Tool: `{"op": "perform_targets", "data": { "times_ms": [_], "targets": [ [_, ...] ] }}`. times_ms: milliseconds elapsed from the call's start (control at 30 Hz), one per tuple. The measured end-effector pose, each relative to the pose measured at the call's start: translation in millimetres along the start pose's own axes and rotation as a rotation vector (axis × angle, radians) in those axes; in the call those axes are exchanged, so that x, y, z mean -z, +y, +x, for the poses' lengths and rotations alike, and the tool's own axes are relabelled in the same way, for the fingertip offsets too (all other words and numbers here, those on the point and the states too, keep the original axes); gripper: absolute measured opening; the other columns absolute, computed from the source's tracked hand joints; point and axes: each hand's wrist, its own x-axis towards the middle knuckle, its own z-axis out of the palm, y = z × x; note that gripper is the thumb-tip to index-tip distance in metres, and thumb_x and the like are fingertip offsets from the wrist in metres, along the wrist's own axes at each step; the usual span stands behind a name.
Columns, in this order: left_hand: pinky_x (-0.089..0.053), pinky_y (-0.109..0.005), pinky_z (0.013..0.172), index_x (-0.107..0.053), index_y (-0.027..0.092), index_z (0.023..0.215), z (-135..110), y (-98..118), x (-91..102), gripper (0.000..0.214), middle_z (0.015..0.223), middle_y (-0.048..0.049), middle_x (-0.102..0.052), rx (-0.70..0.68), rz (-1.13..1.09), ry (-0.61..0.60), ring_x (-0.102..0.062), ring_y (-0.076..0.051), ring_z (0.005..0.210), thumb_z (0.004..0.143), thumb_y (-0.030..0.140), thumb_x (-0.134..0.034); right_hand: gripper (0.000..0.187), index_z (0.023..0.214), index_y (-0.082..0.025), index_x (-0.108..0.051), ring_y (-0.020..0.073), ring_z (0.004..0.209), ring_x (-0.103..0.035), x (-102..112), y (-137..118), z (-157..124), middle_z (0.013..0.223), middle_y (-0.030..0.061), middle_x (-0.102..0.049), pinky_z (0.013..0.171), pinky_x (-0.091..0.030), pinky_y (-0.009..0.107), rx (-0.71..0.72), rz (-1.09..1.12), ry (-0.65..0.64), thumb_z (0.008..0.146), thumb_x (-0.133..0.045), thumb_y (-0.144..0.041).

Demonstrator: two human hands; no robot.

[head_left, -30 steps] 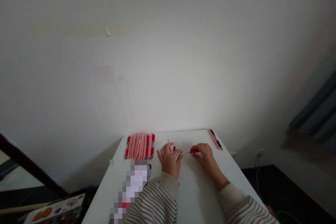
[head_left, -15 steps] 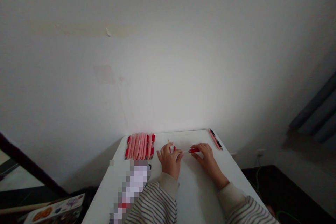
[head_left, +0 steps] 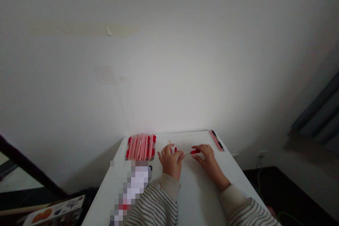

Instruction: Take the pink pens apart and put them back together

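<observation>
The fingers of the left hand [head_left: 171,164] and right hand [head_left: 208,155] gripped one pen [head_left: 195,152], toward the table's [head_left: 196,197] far edge. It looked unfinished; a small red piece [head_left: 175,149] lay loose nearby. Pink-and-red pens [head_left: 141,147], seemingly done, lined the far left corner, pink-and-black pens [head_left: 216,141] the far right.

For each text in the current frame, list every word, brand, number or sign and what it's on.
No text can be read.
Box, lower left: printed, but too small and blurred to read.
Pixelated patch over the table: nothing readable.
Row of pens and red pen part: no lettering discernible.
</observation>
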Motion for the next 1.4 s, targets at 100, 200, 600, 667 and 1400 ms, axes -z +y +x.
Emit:
{"op": "perform_targets", "data": {
  "times_ms": [100, 200, 600, 667, 1400],
  "targets": [
    [-0.022, -0.06, 0.106, -0.072, 0.035, 0.082, -0.4, -0.6, -0.2, 0.01, 0.118, -0.0026, -0.056, -0.015, -0.004, -0.018, -0.044, -0.025, 0.118, 0.077, 0.03, -0.065, 0.021, 0.096, -0.028, -0.065, 0.0207, 0.089, -0.056, -0.7, 1.7, 0.5, 0.089, 0.0029, -0.065, 0.085, -0.038, 0.038, 0.007, -0.02, -0.002, 0.086, -0.055, -0.043],
    [-0.02, -0.06, 0.106, -0.073, 0.034, 0.081, -0.1, -0.9, 1.2, 0.01, 0.12, -0.0025, -0.056, -0.016, -0.024, -0.043, -0.042, -0.026, 0.119, 0.075, 0.029, -0.067, 0.019, 0.087, -0.028, -0.066, 0.0196, 0.085, -0.056, -1.3, 1.9, 1.1, 0.084, 0.0019, -0.065, 0.082, -0.038, 0.036, 0.012, -0.04, -0.026, 0.087, -0.054, -0.043],
    [-0.02, -0.06, 0.107, -0.072, 0.035, 0.086, 0.9, -3.2, -1.9, 0.015, 0.121, -0.0024, -0.056, 0.009, 0.006, -0.013, -0.041, -0.026, 0.12, 0.071, 0.029, -0.071, 0.019, 0.087, -0.028, -0.066, 0.0199, 0.085, -0.056, -1.8, 2.0, 1.4, 0.084, 0.002, -0.065, 0.082, -0.038, 0.036, -0.025, 0.018, -0.049, 0.088, -0.053, -0.042],
    [-0.021, -0.061, 0.106, -0.072, 0.034, 0.081, 1.1, -3.0, -1.7, 0.012, 0.12, -0.0015, -0.057, 0.017, 0.017, -0.013, -0.042, -0.026, 0.12, 0.071, 0.027, -0.071, 0.018, 0.087, -0.029, -0.066, 0.0201, 0.086, -0.056, -1.7, 1.9, 1.5, 0.084, 0.0017, -0.065, 0.083, -0.038, 0.037, -0.023, 0.015, -0.046, 0.087, -0.054, -0.041],
    [-0.011, -0.059, 0.11, -0.072, 0.035, 0.07, 3.9, -0.8, 9.3, 0.01, 0.122, 0.0057, -0.059, -0.074, 0.006, -0.026, -0.036, -0.027, 0.123, 0.075, 0.028, -0.066, 0.024, 0.083, -0.032, -0.072, 0.0234, 0.09, -0.055, 1.8, -1.8, -0.2, 0.08, 0.0034, -0.066, 0.085, -0.038, 0.042, -0.101, 0.044, -0.027, 0.085, -0.053, -0.045]
  ]
}}
